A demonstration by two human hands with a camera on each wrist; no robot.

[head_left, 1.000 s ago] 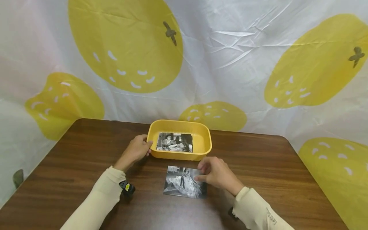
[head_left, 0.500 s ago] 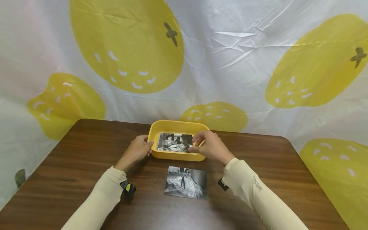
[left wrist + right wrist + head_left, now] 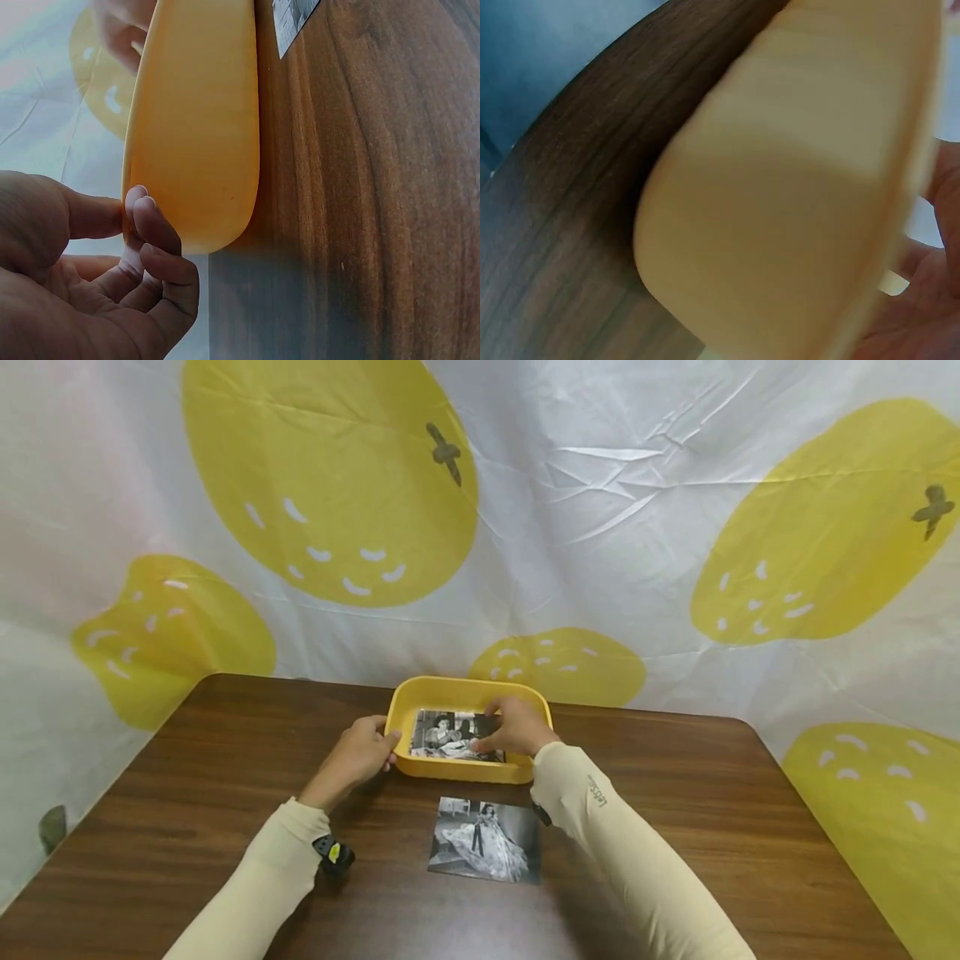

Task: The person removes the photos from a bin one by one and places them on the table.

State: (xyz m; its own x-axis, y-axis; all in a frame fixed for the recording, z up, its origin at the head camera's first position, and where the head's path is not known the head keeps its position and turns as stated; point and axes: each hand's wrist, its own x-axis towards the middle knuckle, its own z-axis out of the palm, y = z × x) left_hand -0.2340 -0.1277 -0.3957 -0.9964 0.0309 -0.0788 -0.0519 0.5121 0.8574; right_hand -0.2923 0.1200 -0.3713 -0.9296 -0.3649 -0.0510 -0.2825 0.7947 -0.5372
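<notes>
A yellow plastic tub (image 3: 457, 768) stands near the table's far edge. Black-and-white photo prints (image 3: 438, 733) lie inside it. My left hand (image 3: 358, 750) holds the tub's left end; in the left wrist view the thumb and fingers pinch its wall (image 3: 191, 135). My right hand (image 3: 517, 727) reaches over the right rim into the tub, thumb and fingers spread apart over the right part of the prints. From the right wrist, the tub's wall (image 3: 757, 217) hides most of that hand. Another print (image 3: 483, 843), a figure in a wide dress, lies flat in front of the tub.
The brown wood-grain table (image 3: 675, 827) has rounded far corners. A white cloth (image 3: 600, 560) with big yellow fruit shapes hangs right behind it. Dark bands (image 3: 333, 853) are worn over the pale sleeves.
My right hand has gone from the right edge of the front print up and into the tub, then further left over the prints there. The left hand keeps its hold.
</notes>
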